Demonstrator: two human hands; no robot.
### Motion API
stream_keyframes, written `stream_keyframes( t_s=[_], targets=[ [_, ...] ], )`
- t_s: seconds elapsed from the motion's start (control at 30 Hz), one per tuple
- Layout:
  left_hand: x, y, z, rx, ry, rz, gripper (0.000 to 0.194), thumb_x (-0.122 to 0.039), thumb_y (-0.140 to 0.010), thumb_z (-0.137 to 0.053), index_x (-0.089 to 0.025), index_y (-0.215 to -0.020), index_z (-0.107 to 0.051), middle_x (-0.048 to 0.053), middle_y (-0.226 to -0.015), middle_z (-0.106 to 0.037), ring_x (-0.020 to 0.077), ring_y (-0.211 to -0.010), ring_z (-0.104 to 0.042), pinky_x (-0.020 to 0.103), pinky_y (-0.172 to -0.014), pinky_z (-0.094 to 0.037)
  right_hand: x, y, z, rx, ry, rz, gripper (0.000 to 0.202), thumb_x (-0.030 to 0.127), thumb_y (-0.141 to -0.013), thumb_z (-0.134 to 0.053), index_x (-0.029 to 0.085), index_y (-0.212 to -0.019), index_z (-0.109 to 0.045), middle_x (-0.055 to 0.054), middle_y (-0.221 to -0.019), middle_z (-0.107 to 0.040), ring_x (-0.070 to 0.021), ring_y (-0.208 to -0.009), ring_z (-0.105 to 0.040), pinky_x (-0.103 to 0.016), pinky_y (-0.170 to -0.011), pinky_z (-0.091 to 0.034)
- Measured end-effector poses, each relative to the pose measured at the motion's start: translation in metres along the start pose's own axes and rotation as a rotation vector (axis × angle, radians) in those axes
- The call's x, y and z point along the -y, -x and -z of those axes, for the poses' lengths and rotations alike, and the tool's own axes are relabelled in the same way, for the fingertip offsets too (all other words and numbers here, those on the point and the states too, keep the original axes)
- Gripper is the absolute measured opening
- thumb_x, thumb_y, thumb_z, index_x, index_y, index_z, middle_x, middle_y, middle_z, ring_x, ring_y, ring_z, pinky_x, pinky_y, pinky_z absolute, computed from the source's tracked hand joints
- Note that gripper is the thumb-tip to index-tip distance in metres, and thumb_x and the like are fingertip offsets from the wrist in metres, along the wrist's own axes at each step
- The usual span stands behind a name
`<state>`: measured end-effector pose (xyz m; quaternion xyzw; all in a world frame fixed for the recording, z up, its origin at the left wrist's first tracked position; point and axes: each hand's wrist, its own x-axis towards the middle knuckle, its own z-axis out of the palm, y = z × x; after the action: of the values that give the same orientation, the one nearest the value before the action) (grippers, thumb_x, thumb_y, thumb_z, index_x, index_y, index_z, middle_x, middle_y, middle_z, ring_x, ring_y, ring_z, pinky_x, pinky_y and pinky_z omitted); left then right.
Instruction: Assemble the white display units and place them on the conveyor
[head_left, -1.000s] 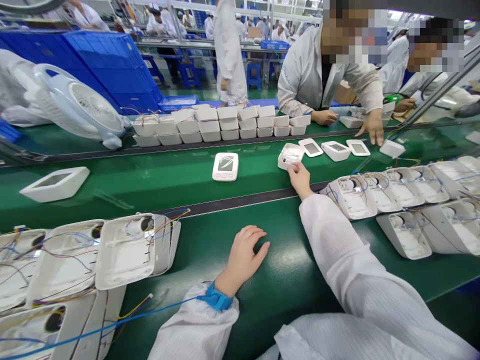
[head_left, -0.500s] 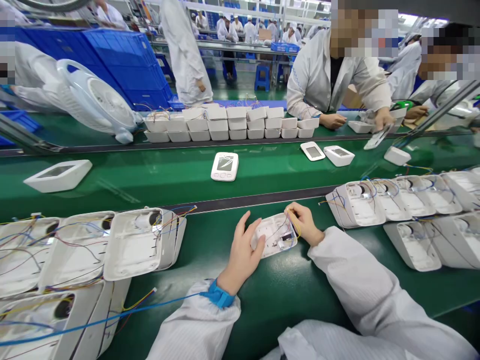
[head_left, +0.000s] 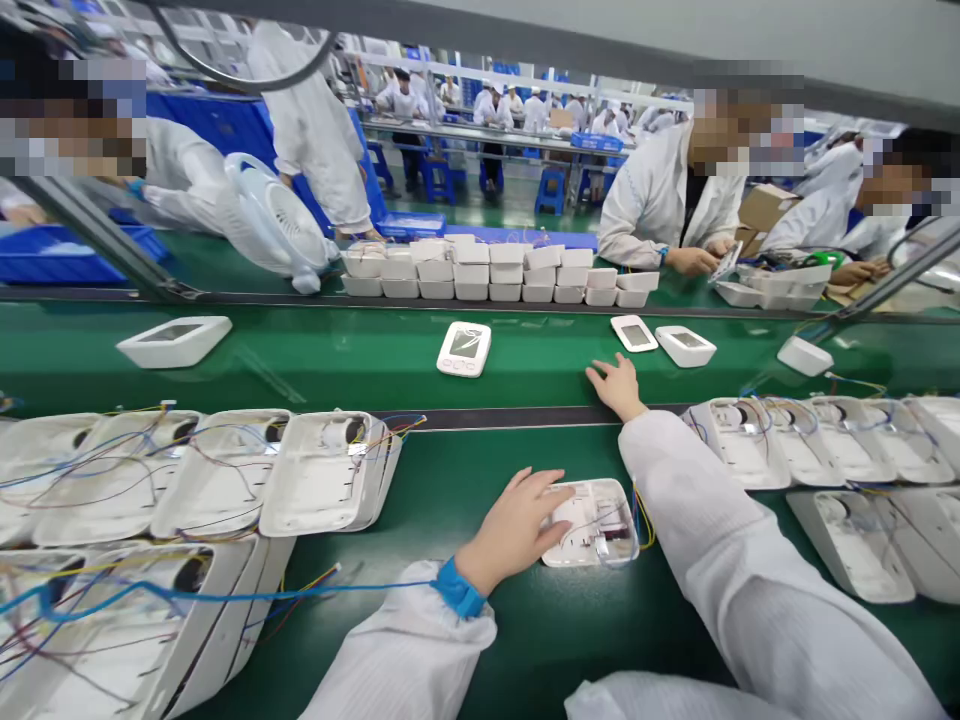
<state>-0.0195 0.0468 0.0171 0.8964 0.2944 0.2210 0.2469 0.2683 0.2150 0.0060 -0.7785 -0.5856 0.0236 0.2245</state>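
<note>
An open white plastic housing [head_left: 592, 520] lies on the green bench in front of me, its inside facing up with wires and small parts showing. Across its left end, my left hand [head_left: 517, 525] holds it, thumb and fingers over the rim. A blue band circles that wrist. My right hand [head_left: 616, 388] is stretched forward over the green belt, empty, with its fingers apart. Just beyond those fingers lies a white display unit [head_left: 634, 333] with a grey screen. Beside it is a thicker display unit [head_left: 685, 346].
Rows of wired white housings stand at left [head_left: 322, 480] and right [head_left: 742, 440]. Another display unit [head_left: 464, 349] is on the belt [head_left: 360, 350]. Beyond it are stacked white cases [head_left: 472, 275], a fan [head_left: 277, 220] and co-workers. A blue cord [head_left: 360, 588] runs left from my wristband.
My right hand has left the housing's wires and moved forward over the belt. My left hand stays at the housing. The view has shifted, and a co-worker at right has drawn a part closer.
</note>
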Motion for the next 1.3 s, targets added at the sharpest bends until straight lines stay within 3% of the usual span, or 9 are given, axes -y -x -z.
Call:
stream_keyframes(
  t_s=[0.13, 0.27, 0.53, 0.73, 0.87, 0.97, 1.03, 1.17, 1.3],
  targets=[
    [0.0, 0.0, -0.001, -0.069, 0.034, 0.051, 0.033, -0.031, -0.091, -0.058, -0.024, -0.122, -0.063, 0.013, -0.136, -0.06, 0.0244, -0.128, -0.055, 0.052, -0.113, -0.038, -0.007, -0.051, 0.004, 0.044, 0.066, -0.046, 0.049, 0.043, -0.091, -0.053, 0.013, -0.127, -0.066, -0.02, -0.142, -0.049, -0.0323, -0.143, -0.028, -0.049, -0.116, -0.022],
    [0.001, 0.0, -0.003, -0.106, 0.05, 0.057, 0.029, -0.031, -0.09, -0.058, -0.023, -0.117, -0.066, 0.012, -0.132, -0.062, 0.0247, -0.125, -0.057, 0.051, -0.113, -0.038, -0.018, -0.067, 0.002, 0.053, 0.135, -0.156, 0.051, 0.045, -0.093, -0.047, 0.017, -0.134, -0.061, -0.021, -0.15, -0.039, -0.0366, -0.143, -0.029, -0.053, -0.111, -0.029],
    [0.001, -0.002, -0.003, -0.117, 0.075, 0.042, 0.027, -0.033, -0.091, -0.056, -0.021, -0.113, -0.067, 0.012, -0.126, -0.064, 0.0259, -0.12, -0.058, 0.05, -0.11, -0.039, -0.006, -0.038, -0.008, -0.051, 0.208, -0.12, 0.044, 0.028, -0.096, -0.034, 0.017, -0.128, -0.063, -0.02, -0.138, -0.05, -0.0333, -0.131, -0.042, -0.052, -0.103, -0.036],
    [0.001, -0.002, -0.002, -0.215, 0.179, 0.033, 0.032, -0.034, -0.092, -0.055, -0.018, -0.117, -0.066, 0.014, -0.13, -0.061, 0.0268, -0.12, -0.056, 0.047, -0.104, -0.045, 0.012, -0.014, 0.02, -0.148, 0.108, -0.007, 0.048, 0.018, -0.093, -0.035, 0.011, -0.135, -0.056, -0.023, -0.126, -0.06, -0.0337, -0.12, -0.052, -0.05, -0.099, -0.039],
    [0.004, -0.006, 0.001, -0.349, 0.37, 0.124, 0.032, -0.034, -0.092, -0.054, -0.016, -0.115, -0.067, 0.014, -0.118, -0.067, 0.0246, -0.112, -0.061, 0.042, -0.1, -0.048, 0.029, 0.018, 0.043, -0.14, -0.172, 0.022, 0.046, 0.029, -0.096, -0.036, 0.011, -0.13, -0.06, -0.017, -0.112, -0.071, -0.0266, -0.103, -0.065, -0.042, -0.093, -0.049],
    [0.006, -0.008, 0.0, -0.421, 0.57, 0.307, 0.032, -0.039, -0.093, -0.053, -0.015, -0.105, -0.071, 0.013, -0.106, -0.072, 0.0246, -0.101, -0.066, 0.042, -0.094, -0.051, 0.049, 0.062, 0.062, -0.008, -0.781, 0.02, 0.041, 0.04, -0.092, -0.049, 0.013, -0.116, -0.068, -0.012, -0.1, -0.075, -0.0231, -0.093, -0.071, -0.039, -0.088, -0.054],
    [0.006, -0.01, -0.002, -0.455, 0.802, 0.386, 0.041, -0.047, -0.092, -0.052, -0.015, -0.109, -0.071, 0.014, -0.111, -0.072, 0.0268, -0.104, -0.066, 0.045, -0.096, -0.05, 0.061, 0.097, 0.076, 0.121, -0.978, 0.075, 0.035, 0.044, -0.09, -0.056, 0.017, -0.106, -0.072, -0.009, -0.094, -0.076, -0.0214, -0.089, -0.072, -0.037, -0.085, -0.056],
    [0.004, -0.014, -0.006, -0.568, 1.427, 0.36, 0.056, -0.06, -0.087, -0.053, -0.015, -0.118, -0.067, 0.014, -0.127, -0.067, 0.0312, -0.122, -0.058, 0.048, -0.107, -0.043, 0.069, 0.153, 0.104, 0.449, -0.895, 0.362, 0.03, 0.043, -0.094, -0.055, 0.021, -0.102, -0.074, -0.006, -0.092, -0.077, -0.0193, -0.087, -0.072, -0.033, -0.083, -0.056],
    [0.002, -0.013, 0.0, -0.434, 1.682, 0.35, 0.043, -0.032, -0.082, -0.061, -0.016, -0.122, -0.064, 0.012, -0.127, -0.067, 0.0321, -0.12, -0.06, 0.051, -0.106, -0.043, 0.06, 0.176, 0.119, 0.608, -0.739, 0.458, 0.034, 0.042, -0.098, -0.049, 0.02, -0.112, -0.071, -0.006, -0.093, -0.078, -0.0173, -0.082, -0.072, -0.027, -0.072, -0.054]
  ],
)
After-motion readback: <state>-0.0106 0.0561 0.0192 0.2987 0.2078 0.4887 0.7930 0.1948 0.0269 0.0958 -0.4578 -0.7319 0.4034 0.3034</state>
